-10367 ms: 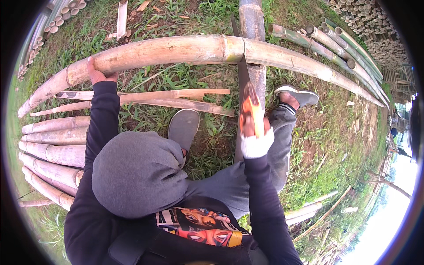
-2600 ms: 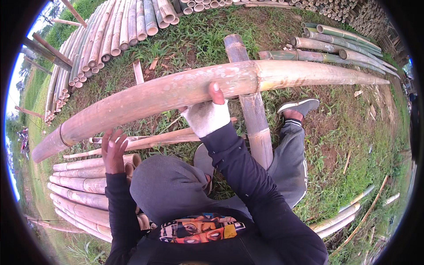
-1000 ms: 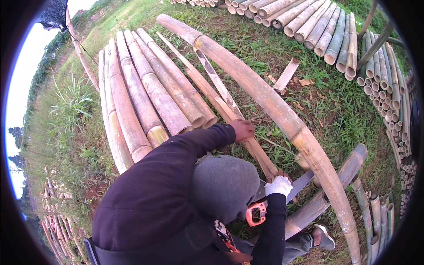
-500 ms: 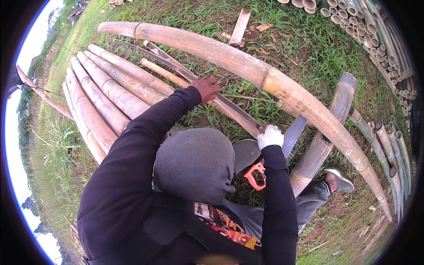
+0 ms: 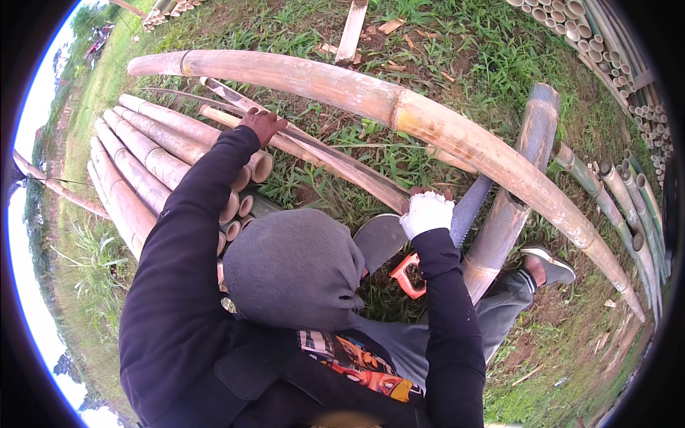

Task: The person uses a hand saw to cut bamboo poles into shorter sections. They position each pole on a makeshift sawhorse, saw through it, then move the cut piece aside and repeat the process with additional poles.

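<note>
Split bamboo strip (image 5: 346, 170): one, channelled, above the grass; long axis slanting from upper left down to lower right, right end closer to the person's body. Lies between the large bamboo pole (image 5: 300, 73), beyond it, and the row of bamboo poles (image 5: 153, 153), to its left on the near side.

Left hand (image 5: 262, 127): bare, laid over the strip toward its far left part, fingers bent across the top; palm hidden, so whether it is clamped cannot be told.

Right hand (image 5: 428, 211): white covering, fingertips bare; appears clamped on the strip's right end, which it partly hides. This is the hand nearer that end; the left is well apart, along the same axis.

Hand saw (image 5: 471, 207): orange handle, just beside the right hand, blade slanting up toward the large pole.

Dark bamboo crosspiece (image 5: 499, 235): right of the saw, passing beneath the large pole.
</note>
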